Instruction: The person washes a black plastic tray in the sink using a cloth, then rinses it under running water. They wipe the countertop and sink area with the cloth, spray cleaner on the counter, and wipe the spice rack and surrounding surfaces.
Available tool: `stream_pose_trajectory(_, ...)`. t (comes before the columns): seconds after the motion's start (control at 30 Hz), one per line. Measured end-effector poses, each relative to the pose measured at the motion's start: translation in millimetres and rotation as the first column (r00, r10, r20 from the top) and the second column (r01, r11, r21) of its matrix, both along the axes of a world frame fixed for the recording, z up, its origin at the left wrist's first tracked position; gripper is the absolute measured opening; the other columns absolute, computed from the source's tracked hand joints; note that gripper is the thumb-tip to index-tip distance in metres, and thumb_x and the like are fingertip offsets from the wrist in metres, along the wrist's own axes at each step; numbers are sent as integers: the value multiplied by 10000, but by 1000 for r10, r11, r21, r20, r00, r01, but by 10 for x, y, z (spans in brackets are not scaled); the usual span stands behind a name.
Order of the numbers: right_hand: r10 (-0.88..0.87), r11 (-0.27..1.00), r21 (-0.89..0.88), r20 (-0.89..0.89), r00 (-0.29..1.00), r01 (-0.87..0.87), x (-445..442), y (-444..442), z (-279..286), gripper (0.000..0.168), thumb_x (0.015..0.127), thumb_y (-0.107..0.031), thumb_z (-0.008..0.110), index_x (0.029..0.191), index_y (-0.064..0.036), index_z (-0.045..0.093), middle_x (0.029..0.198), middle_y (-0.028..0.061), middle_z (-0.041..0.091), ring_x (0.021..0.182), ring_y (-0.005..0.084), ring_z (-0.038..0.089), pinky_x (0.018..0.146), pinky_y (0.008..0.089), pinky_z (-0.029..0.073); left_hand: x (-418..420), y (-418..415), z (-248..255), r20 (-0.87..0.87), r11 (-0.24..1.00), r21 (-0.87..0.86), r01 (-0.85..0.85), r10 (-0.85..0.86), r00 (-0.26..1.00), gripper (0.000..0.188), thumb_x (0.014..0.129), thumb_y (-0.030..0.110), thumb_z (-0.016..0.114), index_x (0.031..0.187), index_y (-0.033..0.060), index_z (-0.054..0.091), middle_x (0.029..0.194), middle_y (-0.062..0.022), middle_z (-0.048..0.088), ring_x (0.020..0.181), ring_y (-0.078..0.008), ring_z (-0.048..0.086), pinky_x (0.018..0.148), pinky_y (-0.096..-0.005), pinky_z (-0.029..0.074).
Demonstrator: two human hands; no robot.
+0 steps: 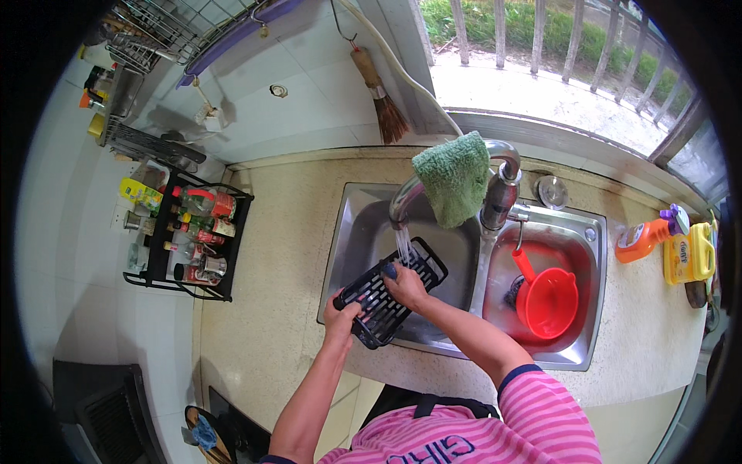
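Observation:
A black slotted rack is held at a tilt over the left basin of a steel sink. My left hand grips its near left end, thumb on top. On the slots rests my right hand, its fingers closed on a small dark blue-grey pad; its exact kind is hard to make out. Water runs from the curved metal faucet onto the rack's far part, close to my right fingers. A green cloth hangs over the faucet's neck.
In the right basin a red plastic ladle lies beside a dark scourer. An orange spray bottle and a yellow jug stand at the right. Leftward is a black shelf of bottles. A hand broom hangs on the wall.

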State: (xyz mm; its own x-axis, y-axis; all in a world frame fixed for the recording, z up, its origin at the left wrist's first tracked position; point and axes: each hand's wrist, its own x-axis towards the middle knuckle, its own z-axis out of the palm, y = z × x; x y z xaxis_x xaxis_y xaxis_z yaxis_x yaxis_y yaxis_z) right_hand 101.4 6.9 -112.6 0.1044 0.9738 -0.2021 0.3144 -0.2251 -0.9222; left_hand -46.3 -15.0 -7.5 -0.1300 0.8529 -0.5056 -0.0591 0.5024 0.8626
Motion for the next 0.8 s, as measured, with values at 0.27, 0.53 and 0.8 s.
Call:
stream_pose_trajectory(0.27, -357, 934, -120, -252, 899, 337, -18, 262, -92, 404, 754, -351, 577, 806, 48, 612, 731, 176, 633, 708, 306, 623, 673, 406, 469, 131, 112, -329, 20, 989, 134, -64, 61, 998, 598, 647, -17, 585, 1207, -38, 376, 989, -131, 568, 774, -164, 563, 652, -267, 486)
stream_pose_trajectory(0.53, -407, 913, -406, -914, 7, 24, 179, 458, -25, 205, 849, -217, 500, 871, -38, 598, 766, 74, 624, 648, 201, 615, 601, 344, 524, 92, 184, -373, 37, 979, 136, -149, 146, 989, 642, 641, -34, 623, 1220, -13, 347, 984, -136, 563, 780, -166, 560, 662, -259, 478)
stream_pose_trajectory(0.8, -384, 922, -327, -848, 366, 209, 498, 473, -105, 214, 775, -121, 600, 974, -43, 584, 797, 68, 620, 648, 195, 611, 574, 350, 520, 367, 338, -475, -23, 985, 164, -46, 50, 998, 602, 642, -2, 630, 1199, -19, 400, 969, -113, 567, 832, -153, 558, 757, -266, 459)
